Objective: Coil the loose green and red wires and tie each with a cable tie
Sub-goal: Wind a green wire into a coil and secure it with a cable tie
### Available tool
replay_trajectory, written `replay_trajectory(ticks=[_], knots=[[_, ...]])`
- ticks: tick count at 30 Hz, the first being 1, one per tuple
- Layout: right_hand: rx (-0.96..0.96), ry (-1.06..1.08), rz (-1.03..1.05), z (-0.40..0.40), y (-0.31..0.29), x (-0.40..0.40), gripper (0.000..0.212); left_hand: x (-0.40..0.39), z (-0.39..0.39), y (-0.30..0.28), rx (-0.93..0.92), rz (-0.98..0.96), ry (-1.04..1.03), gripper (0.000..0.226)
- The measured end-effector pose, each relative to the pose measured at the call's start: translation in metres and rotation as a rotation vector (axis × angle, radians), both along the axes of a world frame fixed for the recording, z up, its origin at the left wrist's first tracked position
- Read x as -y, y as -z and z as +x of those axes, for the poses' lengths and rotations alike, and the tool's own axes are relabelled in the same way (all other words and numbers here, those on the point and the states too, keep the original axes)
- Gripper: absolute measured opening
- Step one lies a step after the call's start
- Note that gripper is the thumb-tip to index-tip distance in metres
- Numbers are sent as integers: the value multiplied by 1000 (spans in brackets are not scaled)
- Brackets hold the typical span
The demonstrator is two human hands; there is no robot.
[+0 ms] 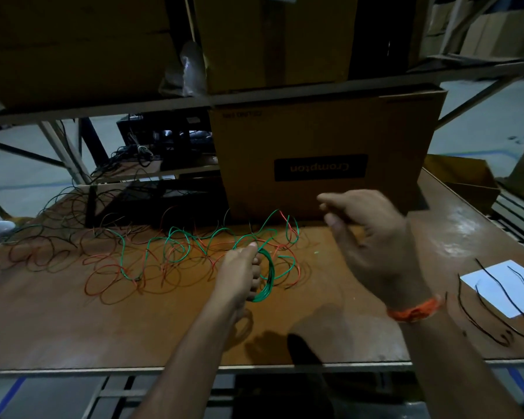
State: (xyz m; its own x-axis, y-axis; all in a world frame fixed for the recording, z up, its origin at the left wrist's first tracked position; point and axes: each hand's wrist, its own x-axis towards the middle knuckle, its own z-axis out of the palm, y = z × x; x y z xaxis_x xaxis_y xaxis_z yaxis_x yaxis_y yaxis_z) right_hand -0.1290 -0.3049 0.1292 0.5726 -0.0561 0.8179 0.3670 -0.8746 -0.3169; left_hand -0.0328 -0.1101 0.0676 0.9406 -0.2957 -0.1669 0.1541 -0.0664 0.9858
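Head view: the green coil point(266, 278) is a small bundle of loops held in the left hand point(243, 273), whose fingers curl round it just above the table point(164, 322). Loose green wire point(176, 246) and red wire point(109, 279) lie tangled on the table beyond and to the left of that hand. The right hand point(372, 237) is lifted up to the right, blurry, fingers loosely bent, holding nothing I can see. Behind it stands a cardboard box point(324, 140). Black cable ties point(490, 300) lie on white paper point(505, 285), far right.
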Motion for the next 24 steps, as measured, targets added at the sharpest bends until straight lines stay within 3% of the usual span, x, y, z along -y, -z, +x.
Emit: replay_trajectory(ticks=[5,11,16,19,22,24], knots=[[-215,-184,-115,21,35,-26,33,3,-4,-7,-39,-45,81,43],[-304,-226,-86,31,47,-29,35,-1,-11,-15,-71,-113,218,43],[-283,-207,64,37,55,-19,28,-4,-16,-24,-356,-513,320,39],[-262,-106,166,35,65,-12,29,-7,-7,-24,-450,-803,216,39],[-259,-4,277,26,71,-13,31,-11,3,-21,-453,-952,63,43],[-287,87,309,20,75,-14,22,-12,6,-21,-452,-1008,-5,42]])
